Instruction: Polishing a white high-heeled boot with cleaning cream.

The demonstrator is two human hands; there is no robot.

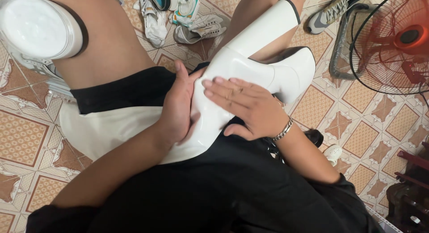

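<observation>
Now, starting at your far left, a white platform sole sits by your raised knee; it looks like the mate of the white high-heeled boot you are working on, and it rests near your leg, where a shifted knee could knock it over onto the tiled floor. Next, a white cloth or shaft panel lies draped across your lap over the black shorts; I cannot tell whether it belongs to the boot. Your left hand curls around the boot's glossy upper from the left, fingers half closed and pressed against it; your right hand lies nearly flat and open on top of the same surface, fingertips touching the leather, thumb tucked beneath. The boot itself rests across your right thigh, block heel pointing away from you; only your palms and lap steady it. That patent finish looks slick, so in my judgement a loosened grip could let it slide off your thigh; the metal bracelet on your right wrist might also scuff the gloss if it drags. Further right, loose sneakers and the fan stand near; a dropped boot could strike the fan's cage.
</observation>
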